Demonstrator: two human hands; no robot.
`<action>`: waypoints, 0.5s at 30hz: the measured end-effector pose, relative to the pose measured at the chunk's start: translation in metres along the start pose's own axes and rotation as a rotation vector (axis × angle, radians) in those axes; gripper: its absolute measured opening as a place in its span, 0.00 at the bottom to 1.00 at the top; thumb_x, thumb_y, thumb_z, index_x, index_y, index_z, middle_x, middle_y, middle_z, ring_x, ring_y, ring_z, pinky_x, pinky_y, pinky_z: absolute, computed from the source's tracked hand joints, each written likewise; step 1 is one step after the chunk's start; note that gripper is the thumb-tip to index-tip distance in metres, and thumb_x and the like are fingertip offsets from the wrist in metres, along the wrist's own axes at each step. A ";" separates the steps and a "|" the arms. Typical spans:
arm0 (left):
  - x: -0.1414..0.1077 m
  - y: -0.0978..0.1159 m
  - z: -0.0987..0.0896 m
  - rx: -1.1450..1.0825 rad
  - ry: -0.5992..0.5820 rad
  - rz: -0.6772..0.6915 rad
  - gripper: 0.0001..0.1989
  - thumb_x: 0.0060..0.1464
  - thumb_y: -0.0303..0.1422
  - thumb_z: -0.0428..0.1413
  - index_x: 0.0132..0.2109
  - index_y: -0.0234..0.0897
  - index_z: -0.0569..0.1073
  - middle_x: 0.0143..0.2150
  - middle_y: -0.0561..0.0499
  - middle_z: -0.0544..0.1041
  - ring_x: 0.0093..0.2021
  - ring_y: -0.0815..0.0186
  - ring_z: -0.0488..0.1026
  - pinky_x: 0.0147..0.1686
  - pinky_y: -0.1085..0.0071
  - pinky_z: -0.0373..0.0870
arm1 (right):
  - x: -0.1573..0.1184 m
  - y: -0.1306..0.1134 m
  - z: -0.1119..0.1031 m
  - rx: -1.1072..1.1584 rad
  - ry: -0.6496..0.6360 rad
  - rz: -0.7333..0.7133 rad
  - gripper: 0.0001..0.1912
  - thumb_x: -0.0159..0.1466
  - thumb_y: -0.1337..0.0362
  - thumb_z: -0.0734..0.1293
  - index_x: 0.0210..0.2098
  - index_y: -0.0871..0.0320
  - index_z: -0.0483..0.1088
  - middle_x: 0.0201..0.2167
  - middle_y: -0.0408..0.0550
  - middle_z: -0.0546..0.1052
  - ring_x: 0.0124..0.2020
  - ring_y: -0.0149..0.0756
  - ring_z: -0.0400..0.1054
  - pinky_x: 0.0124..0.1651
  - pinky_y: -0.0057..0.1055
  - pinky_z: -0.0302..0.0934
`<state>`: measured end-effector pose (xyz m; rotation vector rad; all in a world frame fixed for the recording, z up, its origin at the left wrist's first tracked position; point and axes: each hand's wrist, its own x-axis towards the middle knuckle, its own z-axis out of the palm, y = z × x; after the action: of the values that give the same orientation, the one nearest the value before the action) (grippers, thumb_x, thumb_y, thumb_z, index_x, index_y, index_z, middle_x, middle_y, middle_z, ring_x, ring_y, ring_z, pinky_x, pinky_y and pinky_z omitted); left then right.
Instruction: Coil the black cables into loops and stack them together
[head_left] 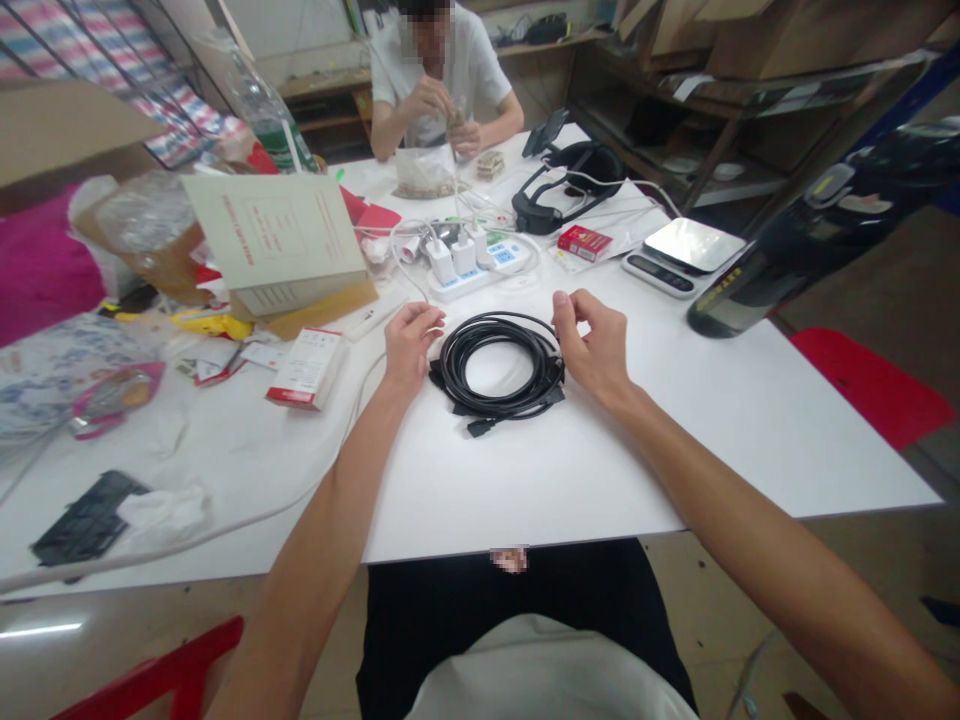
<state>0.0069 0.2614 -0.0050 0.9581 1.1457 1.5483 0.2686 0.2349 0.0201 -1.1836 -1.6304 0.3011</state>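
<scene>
A black cable (459,385) is wound into a round coil and lies flat on the white table in front of me. One dark plug end sticks out at the coil's near side. Just left of the coil is my left hand (411,348), its fingers loosely bent and slightly apart, with nothing visible in them. At the coil's right edge, my right hand (598,345) is curled with the thumb raised. Its lower fingers close around the cable's edge and are partly hidden from view.
Behind the coil lies a power strip (459,288) with white chargers. Rightward are a red box (584,243), a digital scale (660,272) and a black bottle (739,290). A small white-and-red box (307,368) and clutter stand left. Across the table, a person (480,85) handles small items.
</scene>
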 end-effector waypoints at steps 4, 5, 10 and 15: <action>0.000 0.000 0.000 0.036 -0.001 0.003 0.14 0.45 0.39 0.68 0.36 0.41 0.73 0.36 0.51 0.80 0.37 0.67 0.76 0.39 0.71 0.72 | 0.000 -0.001 -0.001 0.006 -0.008 0.007 0.34 0.77 0.37 0.56 0.26 0.56 0.65 0.23 0.45 0.69 0.28 0.31 0.62 0.33 0.32 0.54; 0.000 0.000 0.000 0.046 -0.009 0.006 0.14 0.45 0.39 0.68 0.36 0.41 0.73 0.36 0.51 0.79 0.37 0.67 0.76 0.40 0.70 0.72 | 0.000 -0.001 -0.001 0.009 -0.010 0.008 0.34 0.77 0.37 0.56 0.26 0.56 0.65 0.23 0.45 0.69 0.28 0.31 0.62 0.33 0.32 0.54; 0.000 -0.001 -0.001 0.038 -0.027 0.014 0.14 0.47 0.39 0.68 0.36 0.41 0.73 0.36 0.52 0.79 0.37 0.67 0.76 0.40 0.69 0.71 | 0.000 -0.001 0.000 0.004 -0.011 0.004 0.34 0.77 0.38 0.56 0.27 0.57 0.65 0.23 0.45 0.69 0.27 0.30 0.62 0.34 0.33 0.54; 0.000 0.000 0.000 -0.031 -0.007 -0.011 0.14 0.44 0.37 0.70 0.35 0.39 0.75 0.35 0.52 0.79 0.35 0.70 0.74 0.38 0.73 0.70 | 0.000 -0.001 0.000 0.004 -0.008 0.000 0.35 0.77 0.36 0.55 0.26 0.57 0.65 0.23 0.44 0.69 0.27 0.30 0.61 0.33 0.32 0.54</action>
<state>0.0068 0.2614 -0.0052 0.9344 1.1171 1.5478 0.2682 0.2346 0.0206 -1.1807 -1.6362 0.3093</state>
